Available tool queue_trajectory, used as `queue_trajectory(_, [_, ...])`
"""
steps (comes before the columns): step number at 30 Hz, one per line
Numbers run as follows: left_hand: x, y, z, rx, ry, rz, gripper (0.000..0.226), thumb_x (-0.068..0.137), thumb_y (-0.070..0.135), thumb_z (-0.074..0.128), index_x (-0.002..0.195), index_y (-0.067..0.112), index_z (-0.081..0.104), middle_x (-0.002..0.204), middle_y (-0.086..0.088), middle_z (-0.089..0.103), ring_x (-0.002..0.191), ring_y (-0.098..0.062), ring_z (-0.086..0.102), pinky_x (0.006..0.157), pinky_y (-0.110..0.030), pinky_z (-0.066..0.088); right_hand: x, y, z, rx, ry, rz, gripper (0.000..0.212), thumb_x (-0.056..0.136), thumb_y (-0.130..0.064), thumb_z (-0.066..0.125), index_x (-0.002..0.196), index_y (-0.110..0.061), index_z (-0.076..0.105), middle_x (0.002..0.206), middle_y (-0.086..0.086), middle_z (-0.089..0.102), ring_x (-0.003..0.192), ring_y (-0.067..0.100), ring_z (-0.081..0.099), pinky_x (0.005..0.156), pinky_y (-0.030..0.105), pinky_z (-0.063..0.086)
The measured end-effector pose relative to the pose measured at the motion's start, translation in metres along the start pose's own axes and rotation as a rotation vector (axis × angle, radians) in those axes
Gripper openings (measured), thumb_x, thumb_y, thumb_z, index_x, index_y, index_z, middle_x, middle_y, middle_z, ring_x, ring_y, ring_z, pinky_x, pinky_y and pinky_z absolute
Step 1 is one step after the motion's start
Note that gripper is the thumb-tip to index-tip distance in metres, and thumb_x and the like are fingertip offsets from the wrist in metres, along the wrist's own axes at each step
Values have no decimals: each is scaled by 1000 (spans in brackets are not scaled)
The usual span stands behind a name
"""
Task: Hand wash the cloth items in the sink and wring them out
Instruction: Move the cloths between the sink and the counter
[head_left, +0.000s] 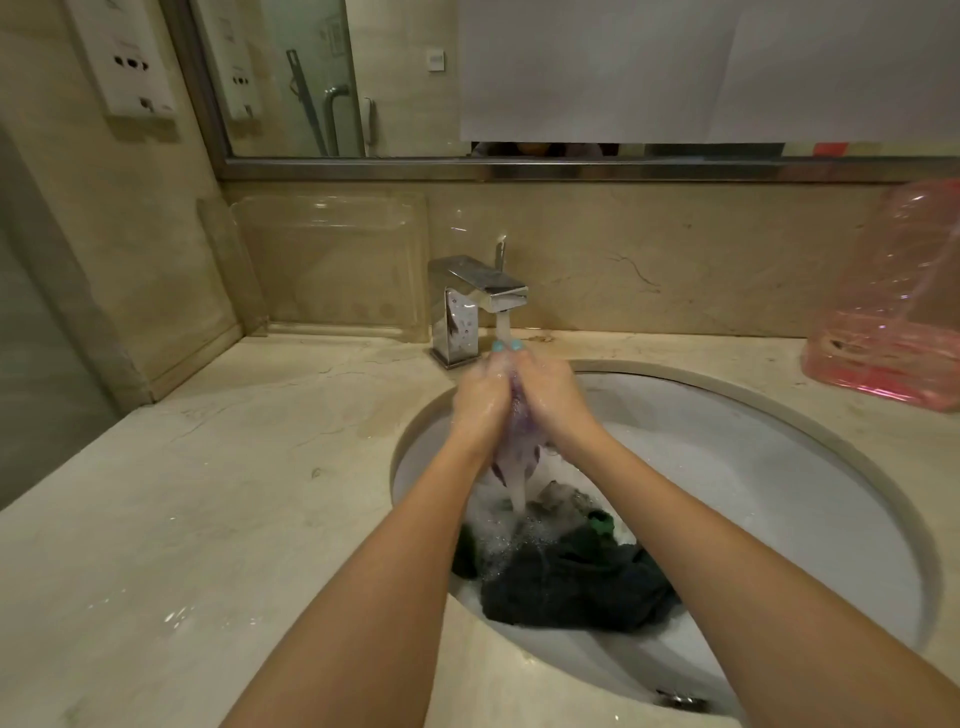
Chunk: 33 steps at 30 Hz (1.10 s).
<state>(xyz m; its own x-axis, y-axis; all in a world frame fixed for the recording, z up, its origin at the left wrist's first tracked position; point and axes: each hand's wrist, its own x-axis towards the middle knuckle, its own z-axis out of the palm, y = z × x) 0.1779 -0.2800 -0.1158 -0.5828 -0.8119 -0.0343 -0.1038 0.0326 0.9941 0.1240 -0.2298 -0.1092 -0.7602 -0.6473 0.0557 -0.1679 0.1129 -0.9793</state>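
Both hands meet directly below the faucet (475, 301) spout, in the running water stream (503, 325). Left hand (480, 397) and right hand (553, 395) are each curled around one pale cloth with purple markings (514, 452), which is squeezed between the palms. The fingers are mostly hidden behind the knuckles; only two teal nail tips (498, 347) show at the top. How much cloth sits inside the grip cannot be told. Its lower end hangs out below the hands and blurs into the water running off it. Below the faucet, nearer the camera, a heap of dark cloth items (571, 582) lies in the sink (753, 467) among suds. Separate pieces cannot be distinguished, though one green edge shows. Right of the faucet, a pink plastic bag (893, 322) stands on the counter (208, 519), cut off by the frame edge, contents unreadable. Left of the faucet, a clear plastic tray (332, 260) leans against the wall.
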Motion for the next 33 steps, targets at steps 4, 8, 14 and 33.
queue_trajectory(4, [-22,5,22,-67,-90,-6,41,103,42,41,83,14,64,70,-9,65,63,-19,63,59,-30,52,14,0,-20,-73,304,37,50,105,-27,32,65,-8,55,70,11,61,65,25,56,56,27,44])
queue_trajectory(8, [-19,9,24,9,-98,4,41,104,42,39,87,14,64,72,-7,65,58,-14,61,49,-22,49,10,9,-19,45,337,66,49,103,-29,37,61,-14,57,70,8,61,70,26,57,68,34,44])
queue_trajectory(14, [-1,2,1,-62,77,-40,38,102,30,41,84,8,67,75,-13,68,72,-28,66,64,-38,54,-6,2,6,-75,115,-118,43,99,-15,43,56,-17,47,56,-1,49,53,11,44,50,23,35])
queue_trajectory(33, [-26,12,19,-203,-69,77,37,104,32,41,83,12,65,74,-7,67,71,-16,66,66,-28,55,16,5,-27,-353,292,-223,52,107,-27,28,59,-16,46,61,-1,50,63,21,48,60,32,31])
